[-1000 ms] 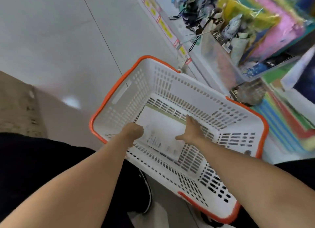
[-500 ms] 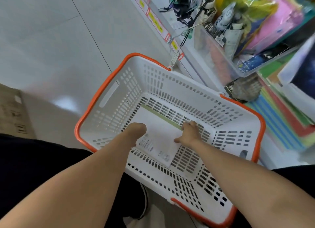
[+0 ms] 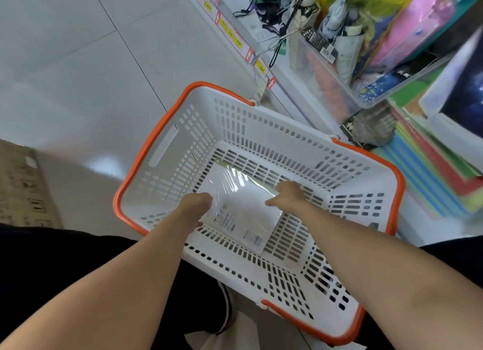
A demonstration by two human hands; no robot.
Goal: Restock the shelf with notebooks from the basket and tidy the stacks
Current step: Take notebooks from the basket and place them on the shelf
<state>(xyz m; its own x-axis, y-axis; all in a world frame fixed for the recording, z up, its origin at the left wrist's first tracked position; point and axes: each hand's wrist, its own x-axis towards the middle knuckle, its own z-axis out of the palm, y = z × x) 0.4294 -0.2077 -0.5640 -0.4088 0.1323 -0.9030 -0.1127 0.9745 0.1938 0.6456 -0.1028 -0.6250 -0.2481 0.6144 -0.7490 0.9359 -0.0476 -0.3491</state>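
One white basket point(image 3: 264, 130) w/ orange rim on floor, one wrapped notebook point(image 3: 241, 211) flat on its bottom, left hand point(image 3: 194, 204) gripping its left edge, right hand point(image 3: 288, 195) gripping right edge, shelf point(image 3: 287, 88) far right.

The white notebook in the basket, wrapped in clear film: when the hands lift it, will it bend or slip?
The notebook lies flat and looks thin, so it may flex a little if lifted by one edge. Its glossy film wrap shows glare, so it is probably slippery. The left hand and right hand at opposite edges should keep it steady over the basket.
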